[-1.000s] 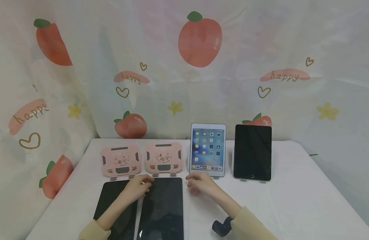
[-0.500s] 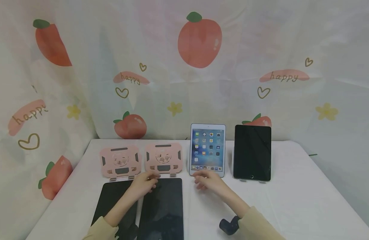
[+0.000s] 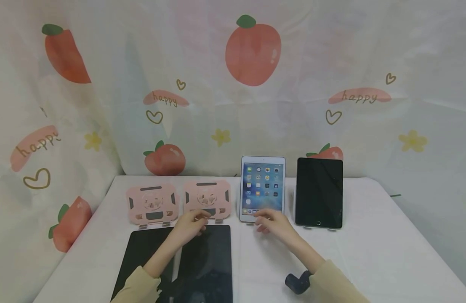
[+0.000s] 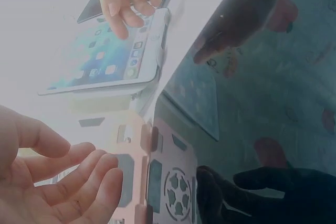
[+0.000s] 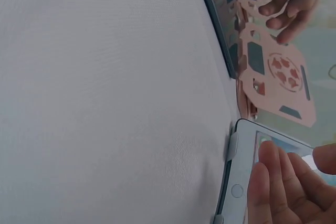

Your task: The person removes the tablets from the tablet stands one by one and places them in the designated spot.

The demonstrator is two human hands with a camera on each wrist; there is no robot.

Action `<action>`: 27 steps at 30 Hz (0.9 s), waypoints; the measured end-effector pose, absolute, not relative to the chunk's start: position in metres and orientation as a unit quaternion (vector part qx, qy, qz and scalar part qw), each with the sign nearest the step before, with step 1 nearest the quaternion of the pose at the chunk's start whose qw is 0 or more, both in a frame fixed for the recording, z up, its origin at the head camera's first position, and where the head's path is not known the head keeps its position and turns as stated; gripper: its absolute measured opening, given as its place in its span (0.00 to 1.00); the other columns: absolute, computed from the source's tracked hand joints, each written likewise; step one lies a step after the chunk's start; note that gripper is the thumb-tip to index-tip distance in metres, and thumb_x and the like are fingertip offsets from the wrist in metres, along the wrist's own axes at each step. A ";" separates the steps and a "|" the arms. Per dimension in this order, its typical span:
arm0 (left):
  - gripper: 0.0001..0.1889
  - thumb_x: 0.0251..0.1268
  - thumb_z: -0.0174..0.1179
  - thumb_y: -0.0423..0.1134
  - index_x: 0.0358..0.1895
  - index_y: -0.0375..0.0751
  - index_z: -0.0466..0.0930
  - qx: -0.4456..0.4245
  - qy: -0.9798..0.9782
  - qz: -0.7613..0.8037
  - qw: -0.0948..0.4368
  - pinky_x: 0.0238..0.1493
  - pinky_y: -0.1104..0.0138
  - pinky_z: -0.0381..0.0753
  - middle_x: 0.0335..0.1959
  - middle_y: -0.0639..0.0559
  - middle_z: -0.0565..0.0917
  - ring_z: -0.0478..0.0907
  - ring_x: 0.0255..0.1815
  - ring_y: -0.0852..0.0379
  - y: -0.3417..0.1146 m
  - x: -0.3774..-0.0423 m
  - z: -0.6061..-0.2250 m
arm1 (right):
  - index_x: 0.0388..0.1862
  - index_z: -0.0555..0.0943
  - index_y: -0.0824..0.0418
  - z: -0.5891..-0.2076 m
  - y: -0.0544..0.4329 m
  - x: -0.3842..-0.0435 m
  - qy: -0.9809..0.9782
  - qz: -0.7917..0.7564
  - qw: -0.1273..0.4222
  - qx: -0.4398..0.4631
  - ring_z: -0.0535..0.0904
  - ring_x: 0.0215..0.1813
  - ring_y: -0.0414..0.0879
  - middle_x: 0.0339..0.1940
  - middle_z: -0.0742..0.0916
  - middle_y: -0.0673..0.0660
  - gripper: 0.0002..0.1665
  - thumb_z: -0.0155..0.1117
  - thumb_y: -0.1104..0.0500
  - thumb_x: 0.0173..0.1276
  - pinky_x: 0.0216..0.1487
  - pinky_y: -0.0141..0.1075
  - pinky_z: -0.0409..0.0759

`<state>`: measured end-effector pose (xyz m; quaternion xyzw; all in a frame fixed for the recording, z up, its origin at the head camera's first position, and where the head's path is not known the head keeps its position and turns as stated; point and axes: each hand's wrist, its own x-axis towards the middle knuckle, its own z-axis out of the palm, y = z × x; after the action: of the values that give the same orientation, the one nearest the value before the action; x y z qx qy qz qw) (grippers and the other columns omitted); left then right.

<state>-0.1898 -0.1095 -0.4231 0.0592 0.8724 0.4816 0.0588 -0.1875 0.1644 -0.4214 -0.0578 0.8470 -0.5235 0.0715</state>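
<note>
My left hand (image 3: 188, 226) hovers over two black tablets lying flat, the right one (image 3: 214, 261) and the left one (image 3: 139, 256). Its loosely bent fingers overlap the lower edge of a pink stand (image 3: 221, 191) and hold nothing. My right hand (image 3: 275, 224) hangs in front of a white tablet (image 3: 263, 183) with a lit screen of app icons, leaning upright on a stand. In the right wrist view, the relaxed fingers (image 5: 281, 182) overlap that tablet's screen, with nothing between them and the thumb.
Another pink stand (image 3: 139, 195) is at the back left. A dark-screened tablet (image 3: 319, 191) leans upright at the right. A small dark rounded object (image 3: 298, 283) shows by the right sleeve (image 3: 335, 284). A fruit-print cloth (image 3: 293, 126) hangs behind the white table (image 3: 376, 252).
Both hands have moved right and slightly away from the body, the left toward the right pink stand, the right across the white tablet's lower edge. The tablets and stands have stayed put.
</note>
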 end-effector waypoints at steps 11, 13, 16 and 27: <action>0.13 0.68 0.52 0.35 0.50 0.35 0.81 0.069 0.871 0.484 0.051 0.35 0.64 0.84 0.40 0.40 0.84 0.80 0.34 0.55 -0.097 -0.197 -0.416 | 0.52 0.79 0.69 -0.412 0.180 -0.191 0.848 -0.526 0.044 -0.038 0.85 0.37 0.48 0.40 0.86 0.65 0.17 0.54 0.61 0.71 0.41 0.36 0.84; 0.13 0.68 0.52 0.35 0.50 0.35 0.81 0.071 0.871 0.483 0.049 0.35 0.64 0.84 0.40 0.40 0.84 0.80 0.35 0.55 -0.096 -0.198 -0.414 | 0.53 0.79 0.69 -0.410 0.182 -0.192 0.849 -0.526 0.041 -0.031 0.85 0.37 0.50 0.41 0.86 0.65 0.17 0.54 0.61 0.71 0.42 0.39 0.85; 0.13 0.68 0.52 0.35 0.51 0.35 0.81 0.078 0.870 0.484 0.041 0.35 0.65 0.84 0.40 0.40 0.85 0.80 0.35 0.54 -0.093 -0.200 -0.411 | 0.53 0.78 0.69 -0.409 0.186 -0.194 0.850 -0.525 0.035 -0.024 0.85 0.38 0.51 0.41 0.86 0.66 0.17 0.54 0.61 0.71 0.43 0.39 0.85; 0.11 0.68 0.53 0.33 0.49 0.37 0.82 0.087 0.861 0.501 0.009 0.36 0.65 0.85 0.38 0.42 0.83 0.81 0.34 0.47 -0.079 -0.212 -0.404 | 0.55 0.77 0.70 -0.405 0.205 -0.205 0.859 -0.512 -0.003 -0.028 0.85 0.41 0.51 0.43 0.86 0.68 0.17 0.52 0.62 0.72 0.41 0.36 0.85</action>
<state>-0.2125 -0.0786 -0.4038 0.0874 0.8610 0.5009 0.0087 -0.2054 0.2051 -0.4055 -0.0283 0.8588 -0.5115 -0.0032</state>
